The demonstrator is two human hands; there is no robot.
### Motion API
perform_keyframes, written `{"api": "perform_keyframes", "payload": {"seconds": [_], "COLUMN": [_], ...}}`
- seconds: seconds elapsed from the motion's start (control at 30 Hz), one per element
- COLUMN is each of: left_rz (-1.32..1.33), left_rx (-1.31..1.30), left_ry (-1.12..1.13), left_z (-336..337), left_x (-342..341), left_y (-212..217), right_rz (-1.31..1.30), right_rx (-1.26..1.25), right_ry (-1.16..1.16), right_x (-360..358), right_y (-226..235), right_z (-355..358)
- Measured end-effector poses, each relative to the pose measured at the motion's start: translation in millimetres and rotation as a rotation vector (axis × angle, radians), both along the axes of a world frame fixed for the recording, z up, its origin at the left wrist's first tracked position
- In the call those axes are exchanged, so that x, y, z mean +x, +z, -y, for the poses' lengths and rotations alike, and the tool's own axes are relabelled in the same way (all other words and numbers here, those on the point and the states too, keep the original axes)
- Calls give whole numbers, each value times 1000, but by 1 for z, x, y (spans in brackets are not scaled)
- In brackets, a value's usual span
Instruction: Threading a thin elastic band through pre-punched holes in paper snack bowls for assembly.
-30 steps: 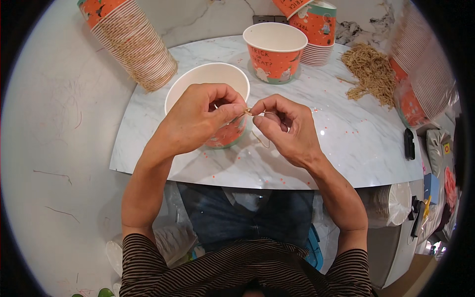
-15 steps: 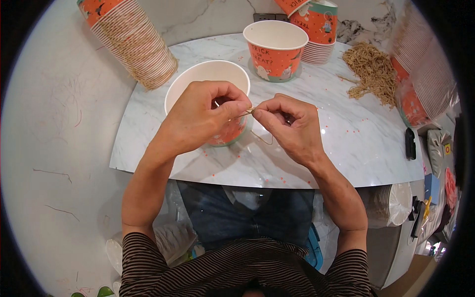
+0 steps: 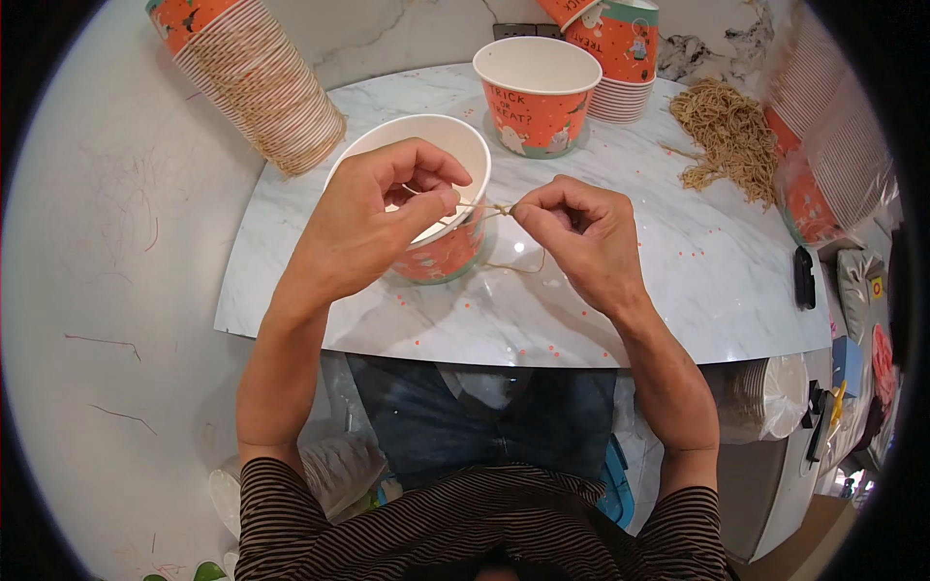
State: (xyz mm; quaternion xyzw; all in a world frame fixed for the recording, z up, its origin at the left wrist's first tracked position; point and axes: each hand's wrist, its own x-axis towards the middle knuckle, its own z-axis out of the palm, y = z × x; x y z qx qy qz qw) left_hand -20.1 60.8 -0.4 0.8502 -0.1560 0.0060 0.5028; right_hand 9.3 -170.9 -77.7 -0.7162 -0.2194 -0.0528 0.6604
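Observation:
An orange paper cup [image 3: 426, 145] with a white inside stands on the marble table [image 3: 678, 281] in front of me. My left hand [image 3: 373, 228] is over the cup's near side, pinching a thin tan string [image 3: 480, 206] between thumb and forefinger. My right hand [image 3: 581, 237] pinches the same string a short way to the right, just beside the cup. The string runs taut between both hands, and a loose loop of it hangs down to the table below my right hand.
A second orange cup [image 3: 536, 97] stands farther back. Tall stacks of cups lie at the back left [image 3: 257, 82] and back middle [image 3: 610, 48], more in plastic at right [image 3: 823, 155]. A heap of tan strings [image 3: 727, 136] lies back right. A black object [image 3: 804, 276] sits near the right edge.
Both hands have stayed at the cup; the fingers have shifted slightly along the string, and the gap between the two pinches has widened a little.

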Motion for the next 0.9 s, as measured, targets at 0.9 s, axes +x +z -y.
{"api": "perform_keyframes", "payload": {"seconds": [0.9], "left_rz": [-16], "left_rx": [-322], "left_ry": [56], "left_z": [-18], "left_x": [0], "left_y": [-6], "right_rz": [-183], "right_rx": [-80], "right_ry": [118], "right_x": [6], "right_y": [6], "right_z": [20]}}
